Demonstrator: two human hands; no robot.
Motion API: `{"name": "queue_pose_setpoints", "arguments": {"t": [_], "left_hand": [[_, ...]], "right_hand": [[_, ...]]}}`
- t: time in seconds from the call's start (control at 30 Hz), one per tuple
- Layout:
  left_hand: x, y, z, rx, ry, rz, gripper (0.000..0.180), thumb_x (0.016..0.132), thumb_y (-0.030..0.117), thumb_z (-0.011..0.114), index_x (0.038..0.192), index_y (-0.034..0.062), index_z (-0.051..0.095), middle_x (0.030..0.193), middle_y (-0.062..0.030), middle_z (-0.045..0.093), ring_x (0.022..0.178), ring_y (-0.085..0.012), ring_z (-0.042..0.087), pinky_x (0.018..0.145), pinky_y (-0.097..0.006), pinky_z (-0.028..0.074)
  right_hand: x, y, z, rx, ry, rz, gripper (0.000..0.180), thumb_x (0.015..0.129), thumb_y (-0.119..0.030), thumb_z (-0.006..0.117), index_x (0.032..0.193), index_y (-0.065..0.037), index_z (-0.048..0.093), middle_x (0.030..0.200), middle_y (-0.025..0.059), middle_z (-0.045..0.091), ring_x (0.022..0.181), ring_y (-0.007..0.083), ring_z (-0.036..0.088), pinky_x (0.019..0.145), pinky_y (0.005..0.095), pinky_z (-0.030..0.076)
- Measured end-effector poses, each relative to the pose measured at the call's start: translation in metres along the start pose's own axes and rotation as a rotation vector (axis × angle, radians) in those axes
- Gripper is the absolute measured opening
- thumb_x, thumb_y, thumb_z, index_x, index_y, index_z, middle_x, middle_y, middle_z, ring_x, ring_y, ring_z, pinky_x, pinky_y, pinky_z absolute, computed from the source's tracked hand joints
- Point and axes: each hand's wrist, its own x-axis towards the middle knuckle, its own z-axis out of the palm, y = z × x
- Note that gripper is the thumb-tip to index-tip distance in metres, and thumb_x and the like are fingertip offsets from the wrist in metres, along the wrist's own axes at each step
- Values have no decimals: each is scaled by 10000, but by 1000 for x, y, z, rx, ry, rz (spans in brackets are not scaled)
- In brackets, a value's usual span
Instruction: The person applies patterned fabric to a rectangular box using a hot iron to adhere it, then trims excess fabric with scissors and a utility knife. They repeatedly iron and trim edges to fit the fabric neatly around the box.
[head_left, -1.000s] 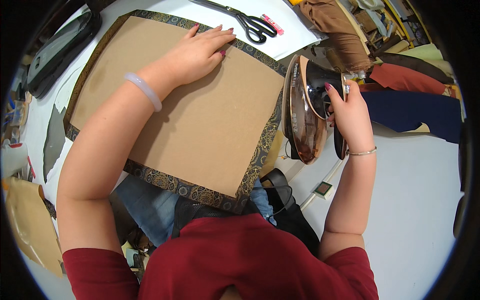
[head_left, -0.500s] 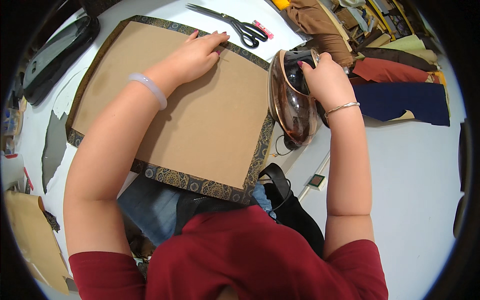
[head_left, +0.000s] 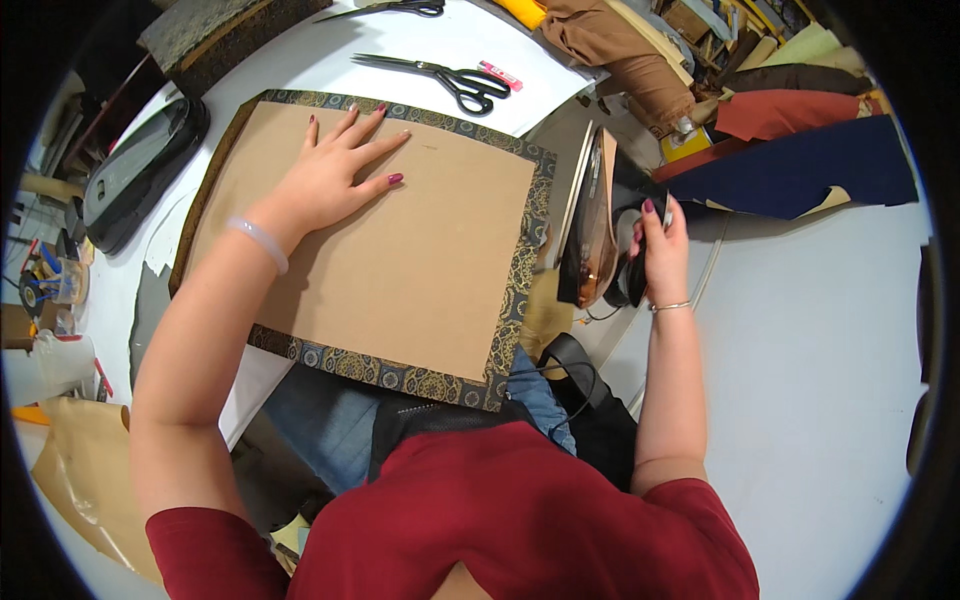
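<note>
A tan board (head_left: 400, 270) with a patterned dark blue and gold fabric border (head_left: 430, 383) lies in front of me, its near edge over my lap. My left hand (head_left: 335, 178) rests flat on the board's upper left part, fingers spread. Just past the board's right edge, my right hand (head_left: 660, 245) is closed around the handle of a clothes iron (head_left: 597, 215) with a shiny copper-brown body. The iron is tipped up, its soleplate turned toward the board and apart from it. Part of the handle is hidden by my fingers.
Black scissors (head_left: 450, 80) and a small pink-red packet (head_left: 500, 75) lie beyond the board, with a second pair of scissors (head_left: 400, 8) farther off. A dark iron stand or case (head_left: 140, 180) sits at left. Folded navy cloth (head_left: 790, 175) and brown cloth rolls (head_left: 625, 60) lie at right.
The iron has moved away to the right of the board and tipped up in my right hand. My left hand has shifted left, its fingers now spread wider. The view has shifted slightly.
</note>
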Motion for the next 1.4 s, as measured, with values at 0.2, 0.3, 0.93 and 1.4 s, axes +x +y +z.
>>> {"name": "queue_pose_setpoints", "arguments": {"t": [0.2, 0.3, 0.93, 1.4], "left_hand": [[4, 0, 7, 20, 51, 27, 566, 999, 555, 571, 1526, 354, 523, 1689, -56, 328, 1580, -338, 221, 1252, -647, 89], [5, 0, 9, 33, 42, 21, 557, 1000, 527, 584, 1525, 351, 526, 1692, -46, 323, 1585, -320, 214, 1250, -649, 90], [5, -5, 18, 76, 86, 35, 549, 1005, 522, 565, 1528, 361, 521, 1687, -37, 336, 1578, -325, 232, 1252, -643, 107], [0, -9, 20, 72, 120, 18, 535, 1016, 525, 555, 1527, 369, 518, 1692, -17, 327, 1575, -314, 242, 1264, -629, 105]], "right_hand": [[-19, 58, 5, 330, -74, 220, 385, 1025, -317, 686, 1283, -90, 513, 735, 24, 536, 529, 132, 511, 514, 281, 439], [-24, 69, 16, 408, -104, 226, 375, 1017, -357, 692, 1219, -102, 505, 734, 27, 537, 524, 133, 514, 521, 285, 435], [-45, 26, 19, 208, -91, 181, 441, 1028, -298, 684, 1372, -82, 512, 734, 19, 545, 538, 111, 496, 512, 259, 439], [-49, -119, 98, -1329, -118, -271, 460, 991, -377, 636, 1240, 8, 586, 969, 287, 724, 906, 448, 709, 783, 474, 567]]}}
